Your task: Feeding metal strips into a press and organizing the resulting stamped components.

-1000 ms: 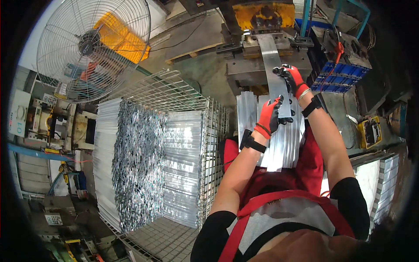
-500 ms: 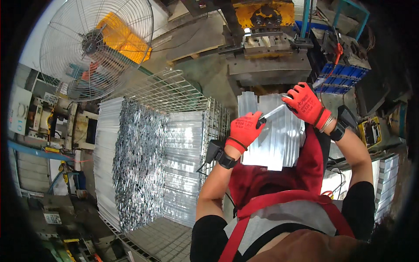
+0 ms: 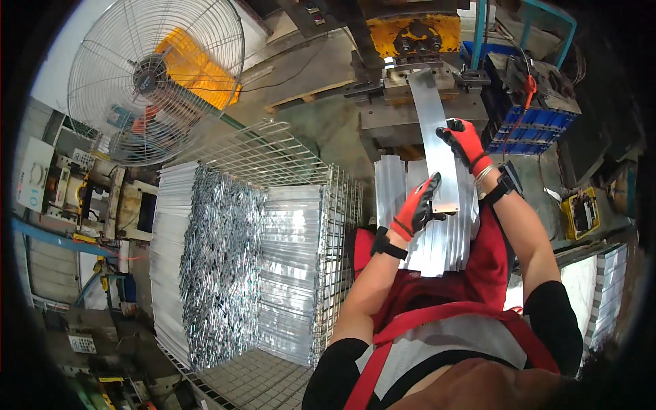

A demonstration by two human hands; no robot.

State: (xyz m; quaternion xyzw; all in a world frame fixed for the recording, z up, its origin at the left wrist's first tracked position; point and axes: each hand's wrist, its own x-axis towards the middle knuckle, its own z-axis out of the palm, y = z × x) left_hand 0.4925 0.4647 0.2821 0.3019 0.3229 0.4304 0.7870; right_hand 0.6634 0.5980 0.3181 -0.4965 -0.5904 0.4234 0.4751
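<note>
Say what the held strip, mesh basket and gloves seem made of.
Strip: metal, perhaps aluminium; smooth silvery sheen. Mesh basket: probably metal wire; thin, dull-silvery crossing rods. Gloves: apparently matte red fabric backs; black palm sides look coated, possibly rubber.

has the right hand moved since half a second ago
Yes: the right hand has moved forward, closer to the machine's fixed yellow plate.

The wide, upright fisheye head view looks steeply down and forward from above and behind the red-and-black gloved left hand (image 3: 417,206) and the red-and-black gloved right hand (image 3: 466,145), both fairly near. It reaches a yellow-and-dark metal machine (image 3: 413,35) beyond the hands and a round grey wire-caged fan (image 3: 149,80) far left of them.
</note>
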